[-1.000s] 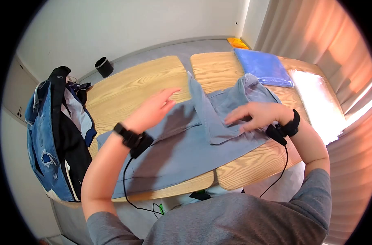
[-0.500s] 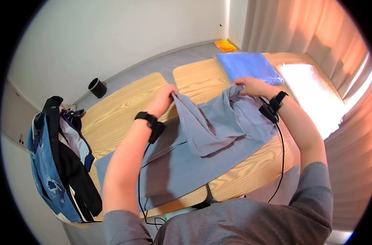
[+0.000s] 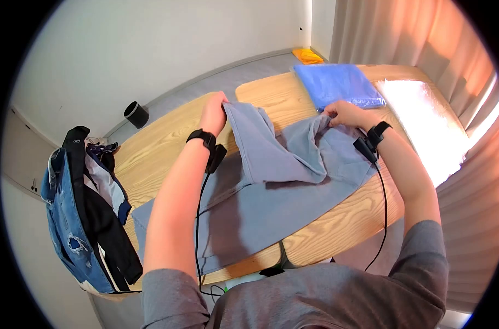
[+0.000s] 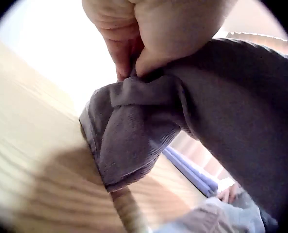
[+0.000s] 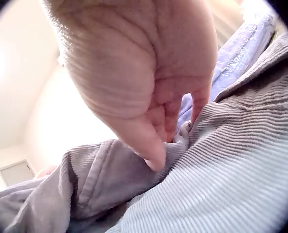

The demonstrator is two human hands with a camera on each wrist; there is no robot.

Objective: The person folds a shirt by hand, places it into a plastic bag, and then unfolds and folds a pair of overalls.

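Note:
A grey-blue ribbed garment (image 3: 260, 219) lies across the wooden table, its upper part folded and partly lifted. My left hand (image 3: 213, 114) pinches a corner of the raised part; in the left wrist view the fingertips of that hand (image 4: 153, 34) grip the cloth (image 4: 129, 126), which hangs in folds above the wood. Farther right, my right hand (image 3: 348, 114) pinches a bunched part near the garment's right end. From the right wrist, the thumb and fingers of that hand (image 5: 144, 73) close on a ridge of the ribbed cloth (image 5: 212, 170).
Jeans (image 3: 68, 219) and a black garment (image 3: 98, 208) are heaped at the table's left end. A blue plastic-wrapped packet (image 3: 340, 86) and a shiny clear-wrapped one (image 3: 425, 126) lie at the far right. A black bin (image 3: 136, 114) stands beyond the wooden table (image 3: 162, 137).
Both hands went from open over the cloth to pinching it. Since half a second ago, the left hand has moved slightly away from the body, drawing its corner out; the right hand stays near the bunched part.

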